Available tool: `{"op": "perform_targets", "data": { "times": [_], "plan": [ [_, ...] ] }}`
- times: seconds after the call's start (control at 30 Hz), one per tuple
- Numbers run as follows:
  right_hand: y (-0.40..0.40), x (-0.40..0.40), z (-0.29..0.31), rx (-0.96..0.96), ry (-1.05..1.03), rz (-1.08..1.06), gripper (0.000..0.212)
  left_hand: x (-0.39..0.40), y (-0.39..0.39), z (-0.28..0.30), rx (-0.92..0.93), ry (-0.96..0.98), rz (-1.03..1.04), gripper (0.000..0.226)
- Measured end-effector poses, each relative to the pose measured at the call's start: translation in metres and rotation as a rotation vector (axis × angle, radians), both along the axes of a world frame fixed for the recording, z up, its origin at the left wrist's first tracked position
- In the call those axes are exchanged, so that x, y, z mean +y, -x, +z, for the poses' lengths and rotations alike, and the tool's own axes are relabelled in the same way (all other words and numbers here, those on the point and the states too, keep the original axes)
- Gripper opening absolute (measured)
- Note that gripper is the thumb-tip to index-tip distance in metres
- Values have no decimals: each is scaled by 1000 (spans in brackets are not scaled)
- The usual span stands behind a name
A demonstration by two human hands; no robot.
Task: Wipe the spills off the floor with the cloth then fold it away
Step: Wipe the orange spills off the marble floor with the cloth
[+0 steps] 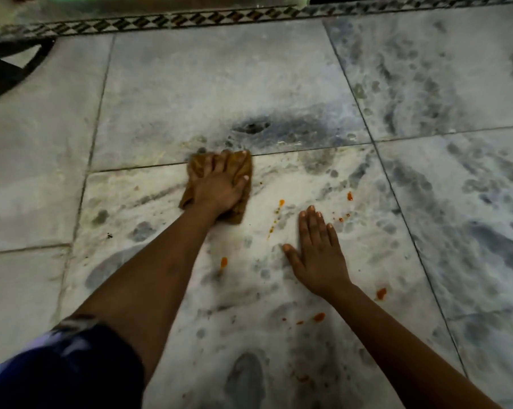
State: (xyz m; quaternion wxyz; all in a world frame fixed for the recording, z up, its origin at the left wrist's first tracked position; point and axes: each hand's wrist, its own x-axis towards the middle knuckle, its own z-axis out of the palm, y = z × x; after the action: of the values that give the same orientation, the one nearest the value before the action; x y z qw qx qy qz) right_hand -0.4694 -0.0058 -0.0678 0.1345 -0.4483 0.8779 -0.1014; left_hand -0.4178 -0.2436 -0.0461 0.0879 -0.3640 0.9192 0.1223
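Observation:
A bunched brown cloth [197,166] lies on the grey marble floor [220,84], near a tile joint. My left hand [220,187] presses down on the cloth, fingers spread over it and gripping its folds. My right hand [317,255] rests flat on the floor to the right, palm down, fingers apart, holding nothing. Orange-red spill drops dot the tile around my hands: one [223,262] by my left forearm, one [281,203] between the hands, one [350,196] further right, one [381,293] and one [318,316] near my right wrist.
A patterned mosaic border strip [190,20] runs along the far edge of the floor. A dark sandal-like object [10,69] sits at the far left. A dark stain [252,126] marks the tile beyond the cloth.

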Motion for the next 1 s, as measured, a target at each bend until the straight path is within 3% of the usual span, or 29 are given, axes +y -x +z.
{"op": "perform_targets", "data": {
  "times": [0.13,0.27,0.37,0.5,0.6,0.7,0.87,1.0],
  "plan": [
    [-1,0,-1,60,-11,-31,82,44,29,2,-15,11,-165,58],
    [-2,0,-2,69,16,-51,76,86,-39,2,97,63,-360,59],
    [-2,0,-3,78,28,-61,74,68,-45,-2,59,92,-324,60],
    [-2,0,-2,67,20,-66,74,31,33,-3,26,74,-121,57],
    [-1,-2,1,61,21,-49,75,15,75,-1,-10,50,-121,56],
    [0,-1,3,46,-6,-38,75,42,55,1,-7,71,-194,56],
    [11,25,5,74,-31,12,70,114,-46,-3,96,87,-384,60],
    [31,72,6,97,-6,-61,72,97,-22,-6,37,67,-335,62]
  ]
}}
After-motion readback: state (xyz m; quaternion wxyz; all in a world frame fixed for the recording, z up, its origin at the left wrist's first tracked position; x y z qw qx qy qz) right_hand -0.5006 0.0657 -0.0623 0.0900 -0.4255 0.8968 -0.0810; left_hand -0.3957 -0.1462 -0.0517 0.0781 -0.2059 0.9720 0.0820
